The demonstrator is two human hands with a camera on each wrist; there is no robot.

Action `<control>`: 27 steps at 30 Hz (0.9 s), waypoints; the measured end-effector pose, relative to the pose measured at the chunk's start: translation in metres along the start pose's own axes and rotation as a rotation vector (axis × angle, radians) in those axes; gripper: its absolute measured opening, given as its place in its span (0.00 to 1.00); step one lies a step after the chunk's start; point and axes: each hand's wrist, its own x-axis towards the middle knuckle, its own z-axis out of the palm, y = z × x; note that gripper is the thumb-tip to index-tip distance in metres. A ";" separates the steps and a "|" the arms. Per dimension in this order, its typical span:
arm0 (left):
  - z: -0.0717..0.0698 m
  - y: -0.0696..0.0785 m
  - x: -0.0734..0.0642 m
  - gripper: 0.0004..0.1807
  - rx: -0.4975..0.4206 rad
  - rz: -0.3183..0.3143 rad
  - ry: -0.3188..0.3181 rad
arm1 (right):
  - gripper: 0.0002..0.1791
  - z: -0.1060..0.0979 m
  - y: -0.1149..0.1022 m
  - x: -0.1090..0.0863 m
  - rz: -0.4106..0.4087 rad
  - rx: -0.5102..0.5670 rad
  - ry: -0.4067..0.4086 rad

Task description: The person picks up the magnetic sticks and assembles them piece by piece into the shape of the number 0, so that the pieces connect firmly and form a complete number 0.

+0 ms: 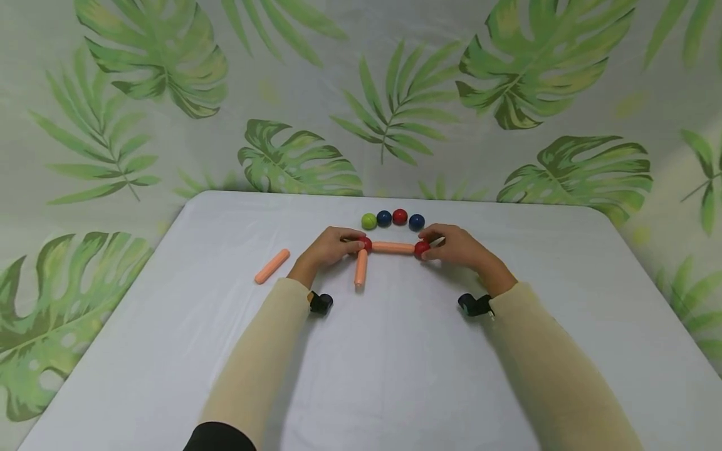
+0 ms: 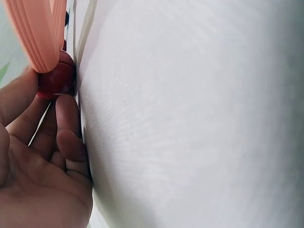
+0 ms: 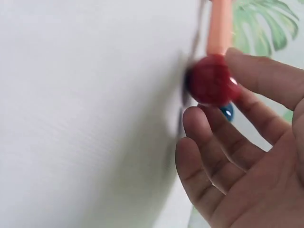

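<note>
My left hand (image 1: 336, 246) grips a red ball (image 2: 58, 78) between thumb and fingers. Two orange rods join that ball: one (image 1: 393, 248) runs right to a second red ball, and another (image 1: 361, 269) points toward me. At the other end, my right hand (image 1: 454, 247) pinches the second red ball (image 3: 209, 81) with thumb and fingers. In the right wrist view the rod (image 3: 220, 28) meets this ball beside my thumb tip. Both hands are low over the white table.
Behind the joined pieces stands a row of loose balls: green (image 1: 369, 221), blue (image 1: 384, 218), red (image 1: 400, 217) and blue (image 1: 417, 222). A separate orange rod (image 1: 272, 266) lies left of my left hand. The white table (image 1: 389, 376) ends at a leaf-patterned cloth (image 1: 293, 156).
</note>
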 end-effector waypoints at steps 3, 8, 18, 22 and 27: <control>0.000 0.001 0.000 0.22 -0.005 0.000 -0.006 | 0.24 -0.009 -0.001 0.002 0.002 0.011 0.054; 0.000 0.001 -0.001 0.22 -0.003 -0.014 0.005 | 0.24 -0.016 -0.004 0.014 0.030 0.027 0.143; 0.005 -0.002 0.002 0.22 -0.022 -0.011 -0.011 | 0.29 -0.005 0.001 0.042 0.103 -0.047 0.122; 0.005 -0.001 0.002 0.21 -0.038 -0.018 -0.009 | 0.25 -0.002 0.000 0.043 0.146 -0.026 0.131; 0.001 -0.001 0.002 0.21 -0.065 -0.044 0.007 | 0.25 0.000 0.000 0.044 0.128 0.000 0.160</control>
